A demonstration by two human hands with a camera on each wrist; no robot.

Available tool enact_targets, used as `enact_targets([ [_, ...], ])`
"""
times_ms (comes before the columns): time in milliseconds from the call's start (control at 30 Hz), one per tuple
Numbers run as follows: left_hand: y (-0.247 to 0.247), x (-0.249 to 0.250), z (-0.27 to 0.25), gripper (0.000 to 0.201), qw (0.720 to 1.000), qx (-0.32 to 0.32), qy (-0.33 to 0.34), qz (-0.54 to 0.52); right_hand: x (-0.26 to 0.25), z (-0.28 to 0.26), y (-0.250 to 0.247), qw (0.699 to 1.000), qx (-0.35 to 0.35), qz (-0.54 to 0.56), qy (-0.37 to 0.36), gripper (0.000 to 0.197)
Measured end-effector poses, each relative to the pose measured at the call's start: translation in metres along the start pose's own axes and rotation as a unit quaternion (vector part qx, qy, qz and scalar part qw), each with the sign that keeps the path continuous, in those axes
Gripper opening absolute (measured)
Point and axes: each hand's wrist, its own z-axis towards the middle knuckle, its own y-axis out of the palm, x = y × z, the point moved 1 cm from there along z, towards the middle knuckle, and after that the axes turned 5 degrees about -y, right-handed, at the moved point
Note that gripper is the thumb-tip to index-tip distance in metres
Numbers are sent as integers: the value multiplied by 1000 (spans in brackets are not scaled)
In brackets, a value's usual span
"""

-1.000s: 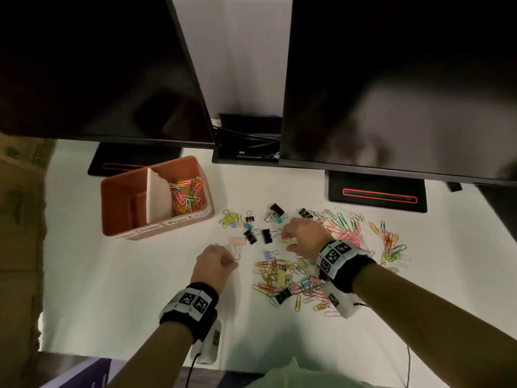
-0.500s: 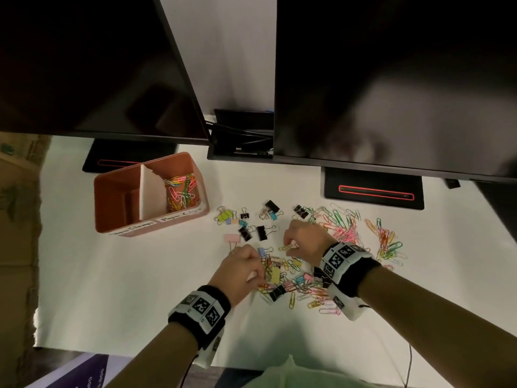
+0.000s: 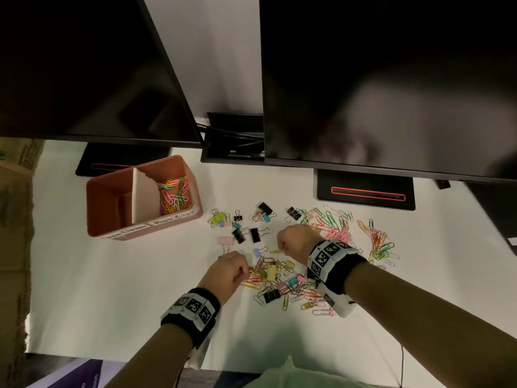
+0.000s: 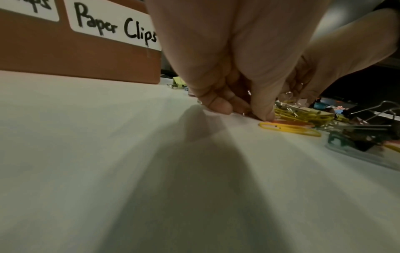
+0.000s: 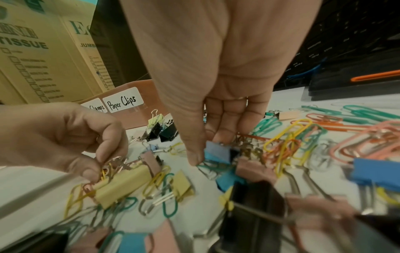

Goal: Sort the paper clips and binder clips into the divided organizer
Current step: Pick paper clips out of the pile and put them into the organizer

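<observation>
A terracotta divided organizer (image 3: 92,208) stands at the left; its right compartment, labelled "Paper Clips", holds coloured paper clips (image 3: 174,196). A mixed pile of paper clips and binder clips (image 3: 282,278) lies in front of me. My left hand (image 3: 246,271) is at the pile's left edge and pinches a few paper clips (image 5: 106,164) between thumb and forefinger, beside a yellow binder clip (image 5: 123,184). My right hand (image 3: 281,247) hovers over the pile with its fingers curled, and a yellow paper clip (image 3: 275,251) sticks out of them.
Black binder clips (image 3: 255,235) and a pink one (image 3: 225,241) lie between the organizer and the pile. More paper clips (image 3: 377,245) spread to the right. Two dark monitors overhang the table's back, on stands (image 3: 363,191). Cardboard boxes (image 3: 14,219) line the left.
My left hand has moved right from the bare table into the pile and pinched paper clips. My right hand has stayed over the pile.
</observation>
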Motion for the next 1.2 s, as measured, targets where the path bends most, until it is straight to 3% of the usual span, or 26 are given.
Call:
enact_targets([
  [300, -2, 3, 9, 13, 998, -31, -34, 43, 2, -4, 0, 1000, -9, 21, -9, 19],
  [467, -2, 6, 8, 15, 997, -15, -39, 67, 1, -9, 1, 1000, -6, 22, -17, 21],
  [667, -6, 0, 6, 10, 994, -4, -57, 94, -2, -18, -12, 993, 78, 77, -48, 20],
  [800, -21, -1, 2, 8, 996, -3, -70, 47, -11, -23, -31, 982, 140, 97, -85, 18],
  [867, -37, 1, -5, 1, 997, 18, -71, 8, -20, -22, -43, 975, 164, 104, -103, 16],
  [967, -72, 9, -18, 12, 993, 80, -65, -63, -43, -11, -62, 966, 190, 111, -135, 15],
  [1200, -163, -1, -20, 15, 961, 202, -106, -159, -133, 45, -112, 939, 258, 128, -188, 13],
])
